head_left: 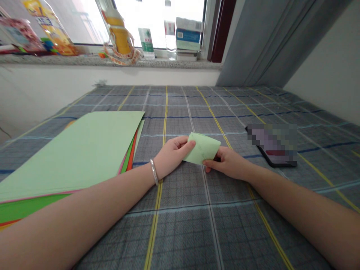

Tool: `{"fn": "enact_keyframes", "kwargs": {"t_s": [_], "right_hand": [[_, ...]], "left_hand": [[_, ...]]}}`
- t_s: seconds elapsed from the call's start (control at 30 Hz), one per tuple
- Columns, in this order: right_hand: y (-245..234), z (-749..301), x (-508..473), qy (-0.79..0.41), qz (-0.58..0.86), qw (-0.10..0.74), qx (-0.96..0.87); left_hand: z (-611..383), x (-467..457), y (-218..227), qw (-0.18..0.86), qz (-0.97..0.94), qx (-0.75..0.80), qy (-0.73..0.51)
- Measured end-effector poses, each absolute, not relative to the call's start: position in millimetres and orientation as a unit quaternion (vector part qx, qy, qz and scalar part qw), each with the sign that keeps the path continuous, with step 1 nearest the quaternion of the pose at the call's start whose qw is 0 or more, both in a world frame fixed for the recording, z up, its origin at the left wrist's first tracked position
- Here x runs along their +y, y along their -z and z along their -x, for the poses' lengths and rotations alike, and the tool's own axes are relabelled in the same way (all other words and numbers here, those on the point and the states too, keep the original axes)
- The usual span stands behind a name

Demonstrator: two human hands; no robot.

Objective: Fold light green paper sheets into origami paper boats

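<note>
A small folded piece of light green paper [204,147] is held up between both hands, just above the plaid cloth [182,225]. My left hand [173,153] pinches its left edge, thumb on the near face and fingers behind. At the lower right corner, my right hand [225,163] grips it between thumb and fingers, some of them hidden behind the paper. Faint crease lines run across the face of the folded paper. A silver bangle [153,171] circles my left wrist.
On the left lies a stack of large coloured sheets [92,150], light green on top. A phone [274,146], its screen blurred out, rests on the right. Behind, the windowsill [168,64] carries a yellow bottle [119,35], a clear bottle [170,33], boxes [188,35] and snack bags [50,28].
</note>
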State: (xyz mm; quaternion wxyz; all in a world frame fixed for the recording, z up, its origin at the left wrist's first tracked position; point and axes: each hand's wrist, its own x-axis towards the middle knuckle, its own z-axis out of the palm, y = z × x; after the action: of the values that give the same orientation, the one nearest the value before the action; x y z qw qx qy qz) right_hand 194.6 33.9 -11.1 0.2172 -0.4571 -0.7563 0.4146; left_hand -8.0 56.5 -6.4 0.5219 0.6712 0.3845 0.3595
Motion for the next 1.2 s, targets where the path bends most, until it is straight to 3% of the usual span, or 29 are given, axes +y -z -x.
{"fn": "enact_keyframes", "kwargs": {"t_s": [0.33, 0.47, 0.63, 0.83, 0.97, 1.2], "right_hand": [[10.3, -193.3, 30.5, -0.397, 0.466, 0.215, -0.761], [11.8, -193.7, 29.4, -0.390, 0.467, 0.227, -0.761], [12.7, -193.3, 29.0, -0.381, 0.466, 0.274, -0.750], [14.6, -193.8, 31.8, -0.398, 0.461, 0.325, -0.723], [15.8, -192.8, 32.7, -0.429, 0.448, 0.348, -0.703], [13.3, -192.0, 33.0, -0.460, 0.452, 0.297, -0.704]], "left_hand": [[10.5, 60.3, 6.5, 0.365, -0.725, 0.445, -0.377], [11.1, 63.4, 7.1, 0.373, -0.741, 0.442, -0.343], [11.2, 65.6, 9.7, 0.462, -0.735, 0.388, -0.310], [12.2, 63.9, 6.3, 0.409, -0.798, 0.386, -0.216], [10.3, 60.1, 1.9, 0.431, -0.797, 0.373, -0.200], [10.6, 53.7, 2.2, 0.396, -0.798, 0.397, -0.221]]}}
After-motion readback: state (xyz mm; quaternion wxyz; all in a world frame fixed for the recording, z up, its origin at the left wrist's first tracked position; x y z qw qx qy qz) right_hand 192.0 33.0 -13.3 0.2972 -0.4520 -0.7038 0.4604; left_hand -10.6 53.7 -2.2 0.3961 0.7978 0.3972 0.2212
